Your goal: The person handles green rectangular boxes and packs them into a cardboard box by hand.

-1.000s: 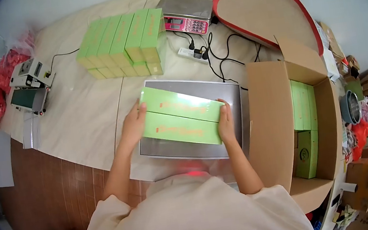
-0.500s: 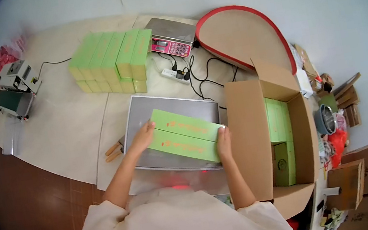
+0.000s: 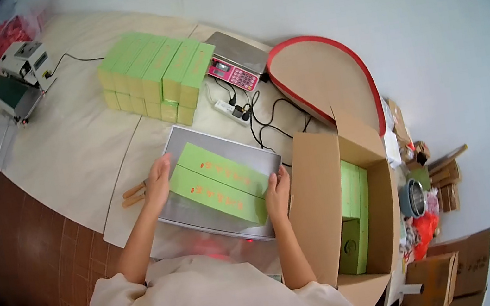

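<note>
Two green cartons (image 3: 221, 182) with orange lettering lie side by side on a shiny grey metal platform (image 3: 237, 144) with a raised pale rim. My left hand (image 3: 158, 181) is at their left end, fingers extended and apart from the cartons. By the right end, over the platform's rim, is my right hand (image 3: 277, 192), its fingers loosely bent and its thumb close to the carton edge. Neither hand grips anything. To the right of that hand stands an open brown cardboard box (image 3: 313, 193) with green cartons (image 3: 349, 191) inside.
Stacked green cartons (image 3: 146, 72) stand at the back, beside a scale with a pink keypad (image 3: 232, 75). Black cables run from a power strip (image 3: 232, 112). A red-rimmed round tray (image 3: 322, 76) leans behind. Wooden-handled tools (image 3: 134, 195) lie left; a small machine (image 3: 22, 79) stands farther left.
The two green cartons have come down onto the grey platform. Both my hands have let go and moved outward to either side. The whole view has shifted and turned slightly.
</note>
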